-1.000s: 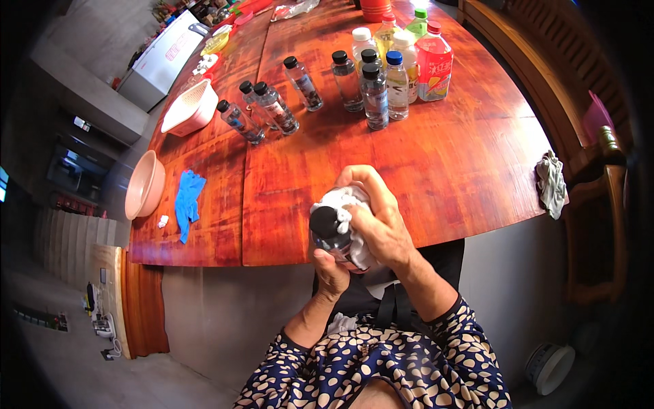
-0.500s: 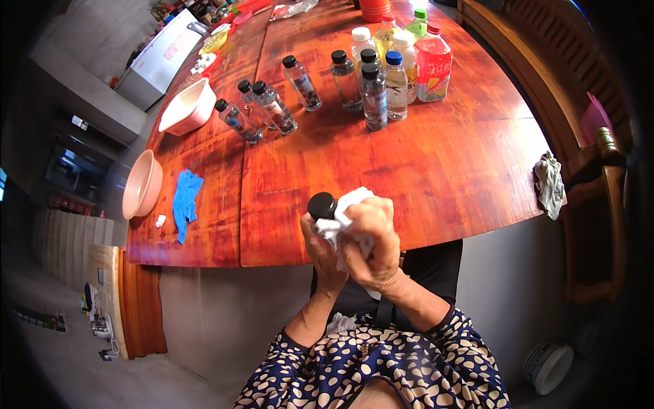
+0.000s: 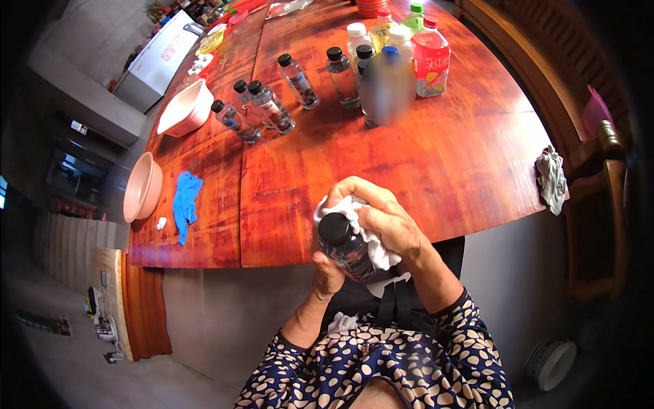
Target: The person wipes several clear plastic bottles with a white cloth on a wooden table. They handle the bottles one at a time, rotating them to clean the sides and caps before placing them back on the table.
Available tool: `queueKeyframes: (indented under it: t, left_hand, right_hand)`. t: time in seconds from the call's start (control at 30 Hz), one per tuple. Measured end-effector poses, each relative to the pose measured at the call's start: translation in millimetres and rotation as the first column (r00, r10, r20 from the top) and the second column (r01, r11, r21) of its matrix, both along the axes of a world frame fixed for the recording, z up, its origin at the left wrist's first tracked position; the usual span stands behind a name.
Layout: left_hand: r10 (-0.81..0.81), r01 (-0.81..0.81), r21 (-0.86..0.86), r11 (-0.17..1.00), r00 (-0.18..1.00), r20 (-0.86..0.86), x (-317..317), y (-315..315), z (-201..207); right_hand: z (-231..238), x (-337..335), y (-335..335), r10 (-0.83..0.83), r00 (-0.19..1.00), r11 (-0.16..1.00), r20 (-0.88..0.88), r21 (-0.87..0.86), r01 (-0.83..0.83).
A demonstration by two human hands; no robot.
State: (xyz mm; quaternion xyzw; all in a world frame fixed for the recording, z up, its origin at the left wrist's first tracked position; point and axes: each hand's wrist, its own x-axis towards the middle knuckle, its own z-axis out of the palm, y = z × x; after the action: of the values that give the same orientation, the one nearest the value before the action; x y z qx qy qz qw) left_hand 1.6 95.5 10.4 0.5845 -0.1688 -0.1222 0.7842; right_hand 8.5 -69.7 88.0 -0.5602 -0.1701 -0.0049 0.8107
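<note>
Close to my body, at the table's near edge, I hold a clear bottle (image 3: 351, 257) with a black cap, tilted so that its cap faces up toward me. My left hand (image 3: 328, 275) is closed round the bottle's left side, its thumb in sight and most fingers hidden behind. A white cloth (image 3: 382, 255) lies against the bottle's neck and right side. My right hand (image 3: 392, 217) grips this cloth, fingers bent over it and pressing it to the bottle.
Several black-capped bottles (image 3: 298, 82) stand on the wooden table (image 3: 327, 163); others, partly blurred, stand near a red-capped drink bottle (image 3: 431, 58). At left are a pink basket (image 3: 186, 109), a pink basin (image 3: 143, 187) and a blue glove (image 3: 185, 204). A grey rag (image 3: 552, 178) hangs over the right edge.
The bottle has turned in my hands, so more of its body shows. My right hand and the cloth have shifted to the bottle's far right side.
</note>
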Motion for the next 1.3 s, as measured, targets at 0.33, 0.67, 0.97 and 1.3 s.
queueKeyframes:
  t: [0.33, 0.67, 0.97, 1.3]
  left_hand:
    - [-0.082, 0.082, -0.025, 0.996, 0.997, 0.001, 11, -6, 5]
    - [0.317, -0.320, -0.018, 0.947, 0.929, 0.188, 20, -23, 9]
    - [0.376, -0.375, -0.043, 0.926, 0.926, 0.026, 23, -13, 10]
    - [0.334, -0.397, 0.158, 0.904, 0.888, 0.318, 21, -22, 39]
  right_hand:
    - [-13, 9, 4, -0.053, 0.998, 0.986, 0.017, 0.157, 0.050]
    - [-30, -12, 59, -0.623, 0.256, 0.309, 0.739, -0.068, 0.949]
    - [-46, -14, 63, -0.747, 0.593, 0.603, 0.302, -0.069, 0.795]
    - [-33, -14, 55, -0.625, 0.312, 0.373, 0.716, -0.079, 0.925]
